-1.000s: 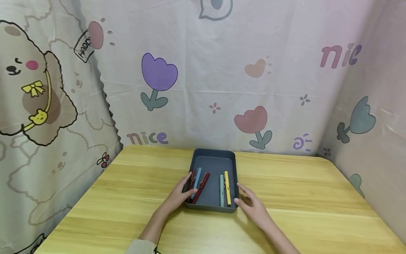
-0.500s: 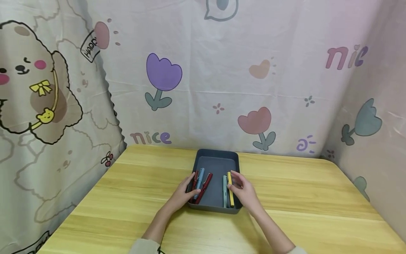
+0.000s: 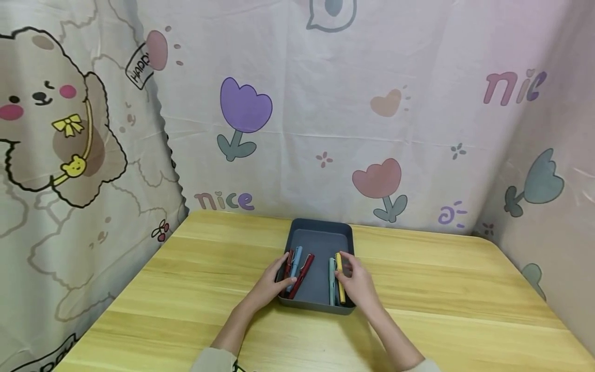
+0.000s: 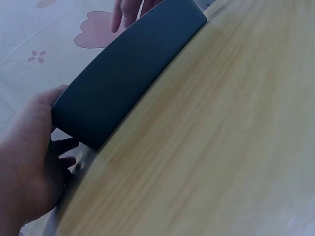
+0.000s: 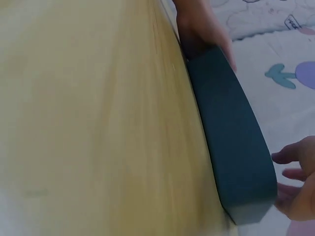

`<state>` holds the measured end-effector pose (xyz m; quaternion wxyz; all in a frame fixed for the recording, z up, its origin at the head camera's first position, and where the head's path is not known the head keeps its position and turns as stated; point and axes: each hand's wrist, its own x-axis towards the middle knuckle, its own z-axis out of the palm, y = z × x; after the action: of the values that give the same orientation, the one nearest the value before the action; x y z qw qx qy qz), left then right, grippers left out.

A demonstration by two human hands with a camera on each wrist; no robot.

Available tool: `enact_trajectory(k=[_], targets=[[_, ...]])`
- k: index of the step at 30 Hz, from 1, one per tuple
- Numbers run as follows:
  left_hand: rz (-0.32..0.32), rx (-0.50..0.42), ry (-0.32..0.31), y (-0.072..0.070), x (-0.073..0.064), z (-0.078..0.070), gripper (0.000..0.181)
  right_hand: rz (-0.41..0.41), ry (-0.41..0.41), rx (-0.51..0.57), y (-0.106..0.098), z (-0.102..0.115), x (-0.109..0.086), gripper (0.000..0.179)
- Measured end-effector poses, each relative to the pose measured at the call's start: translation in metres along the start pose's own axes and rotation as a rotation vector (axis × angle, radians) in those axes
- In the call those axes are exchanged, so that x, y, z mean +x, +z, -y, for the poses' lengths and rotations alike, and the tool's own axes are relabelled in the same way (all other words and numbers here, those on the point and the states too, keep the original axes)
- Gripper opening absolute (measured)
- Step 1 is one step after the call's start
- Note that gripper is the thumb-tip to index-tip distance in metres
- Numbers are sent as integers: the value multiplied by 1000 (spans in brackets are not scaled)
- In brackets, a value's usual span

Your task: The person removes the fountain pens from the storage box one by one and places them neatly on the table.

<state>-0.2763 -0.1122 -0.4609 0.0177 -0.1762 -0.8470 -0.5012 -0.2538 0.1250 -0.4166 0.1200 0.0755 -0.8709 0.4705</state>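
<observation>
A dark grey tray (image 3: 321,235) stands on the table with several capped pens lying in it. Two dark red pens (image 3: 303,274) and a blue pen (image 3: 296,258) lie on its left side; a pale green pen (image 3: 332,281) and a yellow pen (image 3: 342,295) lie side by side on the right. My left hand (image 3: 269,281) grips the tray's left wall, thumb reaching inside over the pens, fingers outside. Thumb and forefinger of my right hand (image 3: 360,281) pinch the yellow pen near its upper half. The wrist views show the tray's outer wall (image 4: 128,73), which hides the pens.
The wooden table (image 3: 223,243) reaches past the tray on both sides. Behind it hangs a pale printed curtain (image 3: 307,113) with flowers and lettering, and more printed cloth (image 3: 28,248) hangs at the left.
My right hand has moved from the tray's outer right wall to the yellow pen, closing finger and thumb on it. My left hand stays on the tray. The head view has shifted slightly.
</observation>
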Motion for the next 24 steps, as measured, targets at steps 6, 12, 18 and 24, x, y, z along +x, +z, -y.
enact_trajectory(k=[6,12,18,24], targets=[[-2,-6,8,0,0,1,69,18,-129,-258,-10,-5,5,31],[0,-6,4,0,0,2,70,-24,-237,-486,-16,-11,8,25],[-1,-14,-2,0,-1,0,70,-6,-235,-528,-17,-11,10,24],[-2,-25,-3,-1,-1,-1,70,-58,-247,-569,-12,-7,11,21]])
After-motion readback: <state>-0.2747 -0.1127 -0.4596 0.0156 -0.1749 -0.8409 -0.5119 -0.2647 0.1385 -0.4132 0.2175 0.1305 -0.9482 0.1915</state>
